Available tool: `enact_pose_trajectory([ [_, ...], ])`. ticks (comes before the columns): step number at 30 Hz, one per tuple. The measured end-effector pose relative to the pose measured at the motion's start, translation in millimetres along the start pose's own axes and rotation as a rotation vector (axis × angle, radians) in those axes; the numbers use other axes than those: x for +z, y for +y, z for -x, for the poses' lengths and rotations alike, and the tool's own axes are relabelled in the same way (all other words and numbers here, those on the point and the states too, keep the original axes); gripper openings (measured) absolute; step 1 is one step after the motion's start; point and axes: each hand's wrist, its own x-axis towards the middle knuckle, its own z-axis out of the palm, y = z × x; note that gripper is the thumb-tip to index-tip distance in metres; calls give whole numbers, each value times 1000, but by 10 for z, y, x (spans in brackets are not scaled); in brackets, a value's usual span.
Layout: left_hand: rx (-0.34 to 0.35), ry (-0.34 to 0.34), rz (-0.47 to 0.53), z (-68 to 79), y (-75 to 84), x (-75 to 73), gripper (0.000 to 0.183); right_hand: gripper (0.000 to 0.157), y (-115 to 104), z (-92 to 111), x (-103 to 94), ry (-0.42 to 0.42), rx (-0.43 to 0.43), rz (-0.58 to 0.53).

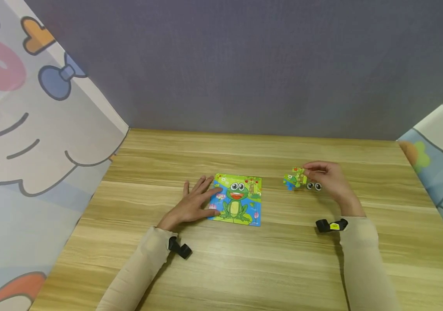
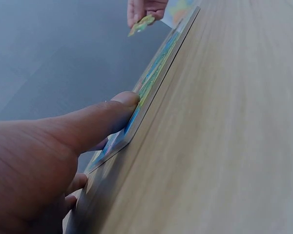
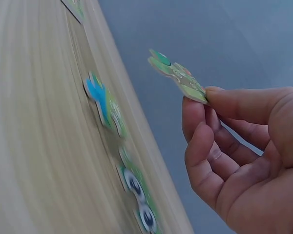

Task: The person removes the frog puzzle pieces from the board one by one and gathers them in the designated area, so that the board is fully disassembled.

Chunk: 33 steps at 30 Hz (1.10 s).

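My left hand rests at the left side of a square frog jigsaw board, fingers spread. In the left wrist view the thumb lies on the board's edge. Off to the right, my right hand pinches a green jigsaw piece between thumb and fingertips, holding it above the table. Below it lie a blue-and-green jigsaw piece and a green piece with two cartoon eyes. In the head view the held piece partly overlaps the loose ones.
The wooden table meets a grey panel at its back edge. Cartoon-printed walls stand at the left and right. Each wrist wears a black strap with a camera.
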Motion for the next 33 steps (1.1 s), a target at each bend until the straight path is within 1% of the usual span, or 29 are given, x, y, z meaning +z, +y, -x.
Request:
enact_pose_trajectory([
  [2, -2, 0, -6, 1, -3, 2, 72, 29, 35, 21, -69, 15, 0, 5],
  [5, 6, -2, -16, -8, -11, 8, 73, 19, 100, 67, -188, 30, 7, -18],
  [7, 11, -5, -27, -15, -15, 13, 73, 15, 144, 107, -271, 46, 16, -39],
  [13, 21, -2, -24, -18, -19, 22, 73, 22, 281, 227, -527, 89, 42, -105],
  [15, 20, 0, -21, -14, -17, 20, 73, 26, 326, 253, -604, 95, 54, -152],
  [17, 18, 2, -18, -10, -17, 17, 73, 29, 370, 269, -665, 100, 70, -182],
  [20, 15, 3, -14, -10, -23, 20, 73, 34, 436, 282, -731, 99, 94, -196],
  [25, 14, 3, -9, -10, -25, 20, 72, 37, 509, 298, -778, 91, 129, -185],
  [27, 13, 4, -3, -6, -19, 13, 72, 37, 518, 304, -784, 90, 149, -165],
  [29, 11, 3, 3, -3, -15, 7, 72, 36, 515, 310, -786, 91, 170, -131],
  [31, 8, 4, 8, -2, -15, 7, 72, 33, 506, 315, -784, 96, 188, -65],
  [33, 6, 5, 10, -4, -20, 11, 72, 26, 497, 317, -779, 99, 199, 8],
])
